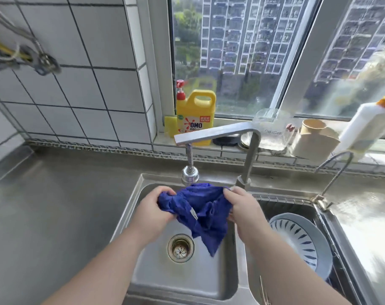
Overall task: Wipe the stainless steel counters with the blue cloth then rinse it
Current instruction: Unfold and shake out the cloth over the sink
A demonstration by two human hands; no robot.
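Head view puts me over the left basin of a double stainless steel sink (pixel 130 205). My left hand (pixel 153 213) and right hand (pixel 242 208) both grip the blue cloth (pixel 201 213), fingers curled round bunched fabric at either end, so it hangs stretched between them over the basin, just beneath the faucet nozzle (pixel 189 175). One corner of the cloth dangles near the drain strainer (pixel 180 248). I cannot tell whether water is running. The right basin holds a blue-and-white patterned bowl (pixel 301 241). The steel surface (pixel 44 205) spreads to the left. On the windowsill behind stand a yellow OMO detergent jug (pixel 196 116) with a yellow sponge (pixel 170 126) touching its left side, a clear glass jar (pixel 272 128) and a beige container (pixel 314 139).
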